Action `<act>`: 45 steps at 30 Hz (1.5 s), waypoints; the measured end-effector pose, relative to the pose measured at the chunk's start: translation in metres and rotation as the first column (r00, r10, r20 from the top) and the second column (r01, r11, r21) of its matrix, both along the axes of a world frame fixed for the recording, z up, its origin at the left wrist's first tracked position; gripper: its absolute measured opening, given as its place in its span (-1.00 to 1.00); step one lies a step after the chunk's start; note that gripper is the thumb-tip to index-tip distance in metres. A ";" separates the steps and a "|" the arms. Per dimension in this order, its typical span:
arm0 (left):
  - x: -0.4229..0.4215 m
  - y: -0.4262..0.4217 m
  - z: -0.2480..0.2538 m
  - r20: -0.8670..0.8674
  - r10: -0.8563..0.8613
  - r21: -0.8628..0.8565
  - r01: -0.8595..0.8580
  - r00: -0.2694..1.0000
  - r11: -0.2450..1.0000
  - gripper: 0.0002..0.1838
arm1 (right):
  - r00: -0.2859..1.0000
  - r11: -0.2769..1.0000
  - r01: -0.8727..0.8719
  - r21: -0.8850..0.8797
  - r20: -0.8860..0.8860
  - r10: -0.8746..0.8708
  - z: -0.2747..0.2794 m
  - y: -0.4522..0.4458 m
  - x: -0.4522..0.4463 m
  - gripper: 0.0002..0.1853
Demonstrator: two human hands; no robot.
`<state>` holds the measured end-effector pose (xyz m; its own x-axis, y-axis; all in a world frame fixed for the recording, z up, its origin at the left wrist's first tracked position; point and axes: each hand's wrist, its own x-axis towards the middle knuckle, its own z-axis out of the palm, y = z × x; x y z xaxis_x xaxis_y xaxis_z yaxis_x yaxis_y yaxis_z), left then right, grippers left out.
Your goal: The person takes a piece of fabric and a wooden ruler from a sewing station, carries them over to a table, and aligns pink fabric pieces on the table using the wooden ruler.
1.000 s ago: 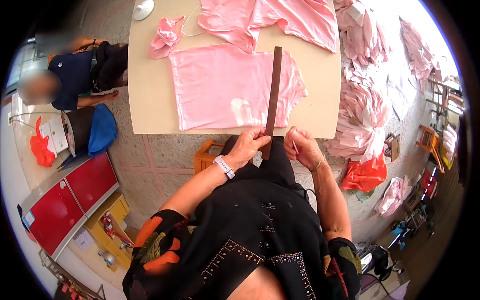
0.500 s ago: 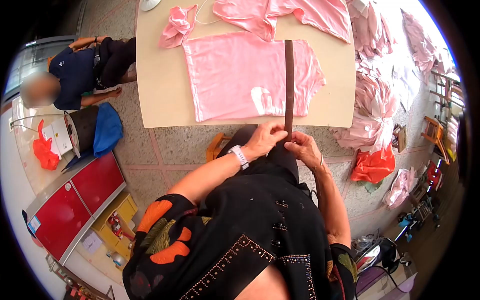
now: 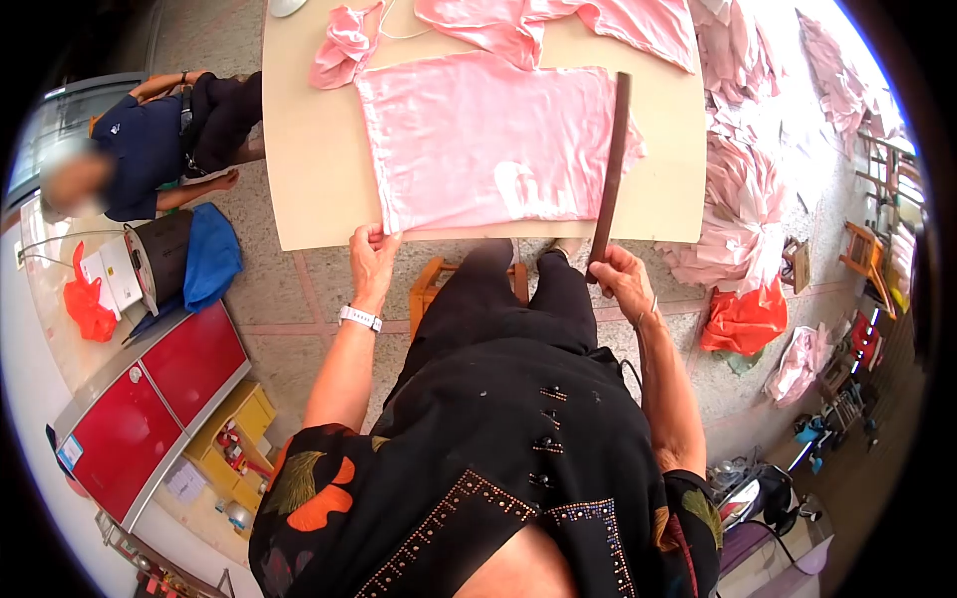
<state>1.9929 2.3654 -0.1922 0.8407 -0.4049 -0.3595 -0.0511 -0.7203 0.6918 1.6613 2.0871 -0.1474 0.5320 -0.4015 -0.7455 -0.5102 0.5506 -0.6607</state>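
Left hand pinches flattened pink garment at corner; right hand grips brown stick; rumpled cloth lies unflattened.

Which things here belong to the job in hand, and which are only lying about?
Seemingly in the job:
- pink printed fabric, left hand at its corner
- brown strip in right hand
- table

Seemingly lying about:
- floor's red bag
- left counter's red bag

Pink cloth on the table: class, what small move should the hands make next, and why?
Probably a gentle outward tug on the pink cloth with the left hand: its fingers are at a near corner, creases show near the brown strip, and the right hand holds that strip across the other end.
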 end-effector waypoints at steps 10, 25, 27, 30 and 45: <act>0.002 -0.009 0.012 0.091 -0.008 -0.002 0.008 0.996 1.000 -0.77 | 0.997 0.994 0.028 -0.106 0.078 -0.020 0.001 -0.024 0.047 -0.85; 0.009 -0.010 0.006 0.039 -0.038 -0.065 0.041 0.999 0.997 -0.78 | 0.990 0.968 -0.129 -0.215 -0.086 0.113 -0.002 -0.040 0.056 -0.76; 0.010 -0.011 0.006 0.117 -0.076 -0.041 0.081 0.990 0.996 -0.80 | 0.990 0.966 -0.133 -0.223 -0.079 0.118 -0.002 -0.039 0.057 -0.76; 0.011 -0.014 0.011 0.078 0.009 -0.104 -0.001 0.997 0.995 -0.79 | 0.991 0.965 -0.130 -0.228 -0.061 0.119 0.000 -0.040 0.058 -0.77; 0.010 -0.025 0.014 0.144 -0.128 -0.013 0.131 0.981 0.991 -0.76 | 0.982 0.951 -0.180 -0.251 -0.107 0.157 0.008 -0.045 0.061 -0.78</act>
<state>2.0024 2.3405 -0.1782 0.8227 -0.5200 -0.2296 -0.2418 -0.6857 0.6866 1.7222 2.0421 -0.1394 0.5480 -0.4960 -0.6736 -0.6411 0.2681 -0.7191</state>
